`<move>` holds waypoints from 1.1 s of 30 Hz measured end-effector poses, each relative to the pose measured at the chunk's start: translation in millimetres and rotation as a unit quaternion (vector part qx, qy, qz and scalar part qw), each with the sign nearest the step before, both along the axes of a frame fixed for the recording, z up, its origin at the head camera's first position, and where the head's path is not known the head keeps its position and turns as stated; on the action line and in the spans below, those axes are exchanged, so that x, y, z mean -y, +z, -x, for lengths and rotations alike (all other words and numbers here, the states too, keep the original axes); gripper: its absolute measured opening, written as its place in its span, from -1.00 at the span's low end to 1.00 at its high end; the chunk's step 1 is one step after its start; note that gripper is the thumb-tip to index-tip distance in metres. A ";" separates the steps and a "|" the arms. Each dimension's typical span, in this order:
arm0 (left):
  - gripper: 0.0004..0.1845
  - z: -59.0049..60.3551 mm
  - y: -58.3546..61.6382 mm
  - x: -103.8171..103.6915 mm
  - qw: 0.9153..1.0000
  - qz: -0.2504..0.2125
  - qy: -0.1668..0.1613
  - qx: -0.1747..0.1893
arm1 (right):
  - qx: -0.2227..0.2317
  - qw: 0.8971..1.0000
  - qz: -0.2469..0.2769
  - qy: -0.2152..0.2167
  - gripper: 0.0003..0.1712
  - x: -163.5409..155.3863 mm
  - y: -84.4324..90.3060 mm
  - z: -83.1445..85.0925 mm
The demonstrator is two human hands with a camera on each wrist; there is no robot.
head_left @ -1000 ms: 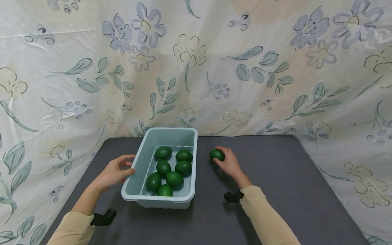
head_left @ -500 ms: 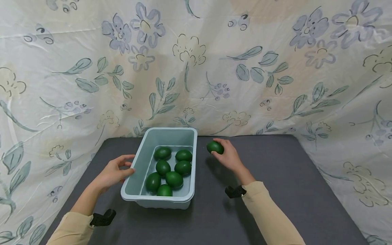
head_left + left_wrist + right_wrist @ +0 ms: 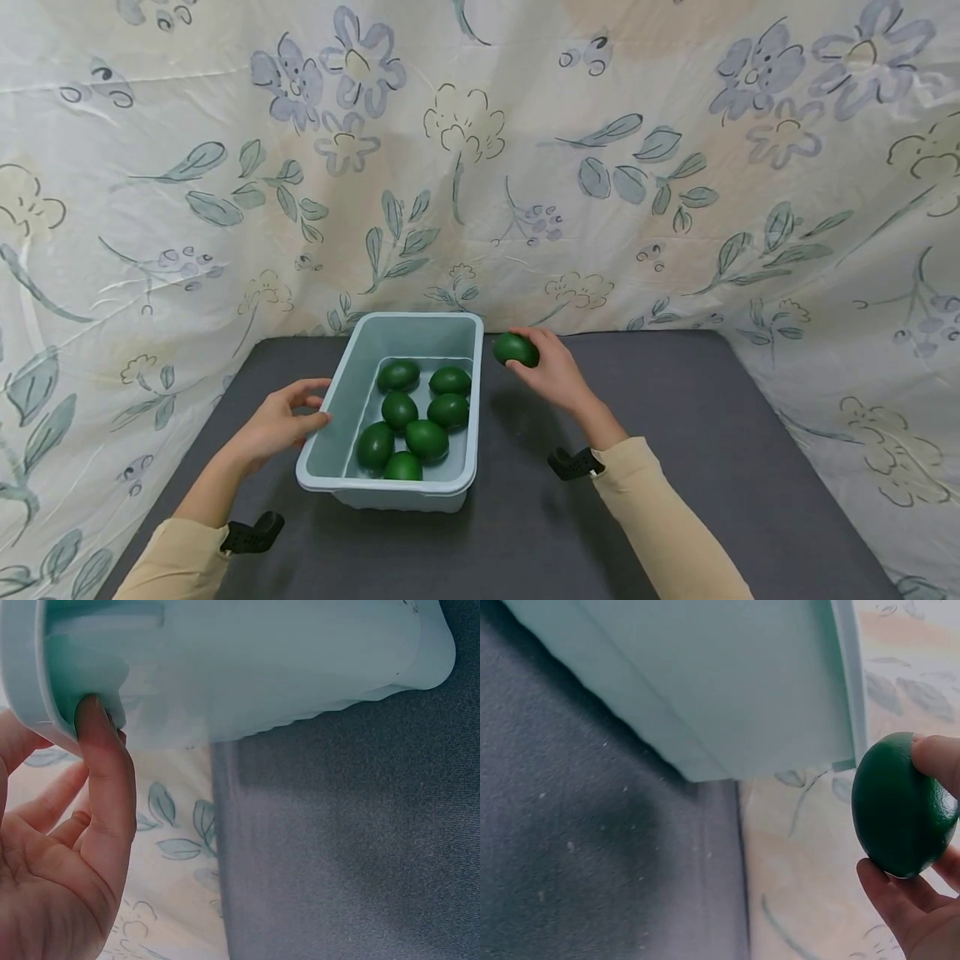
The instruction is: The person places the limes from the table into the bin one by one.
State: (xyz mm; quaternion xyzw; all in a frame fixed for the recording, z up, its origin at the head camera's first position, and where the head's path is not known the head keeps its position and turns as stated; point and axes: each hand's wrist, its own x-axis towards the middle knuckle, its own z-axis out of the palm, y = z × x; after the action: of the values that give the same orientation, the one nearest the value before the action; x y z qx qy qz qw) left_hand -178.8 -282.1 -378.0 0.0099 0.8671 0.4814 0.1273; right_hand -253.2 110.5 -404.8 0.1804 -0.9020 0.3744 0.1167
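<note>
Right hand [image 3: 557, 375] holds green egg [image 3: 515, 349] beside bin [image 3: 341, 387]

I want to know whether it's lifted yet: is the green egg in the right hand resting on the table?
No, the right hand holds the egg in the air beside the bin.

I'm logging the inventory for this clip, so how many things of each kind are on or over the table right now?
Green egg-shaped balls in the tub: 7, for example
Green egg-shaped ball held in the right hand: 1
Pale blue plastic tub, touched by the left hand: 1
Total: 9 things
</note>
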 end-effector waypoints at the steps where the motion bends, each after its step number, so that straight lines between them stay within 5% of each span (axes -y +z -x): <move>1: -0.33 0.0 0.2 0.0 1.000 0.000 0.000 0.000 | -0.002 1.000 -0.002 0.001 -0.40 1.1 2.2 -1.0; 33: -0.33 0.3 -0.8 0.2 1.000 -0.001 0.000 0.001 | -0.068 0.986 -0.042 0.149 -0.42 28.0 54.4 -39.6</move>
State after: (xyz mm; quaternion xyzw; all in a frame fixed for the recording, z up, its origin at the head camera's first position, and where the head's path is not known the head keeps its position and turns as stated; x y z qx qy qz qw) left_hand -179.0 -282.4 -378.8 0.0097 0.8668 0.4819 0.1280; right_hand -213.5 82.5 -350.4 0.3431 -0.8696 0.3365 0.1132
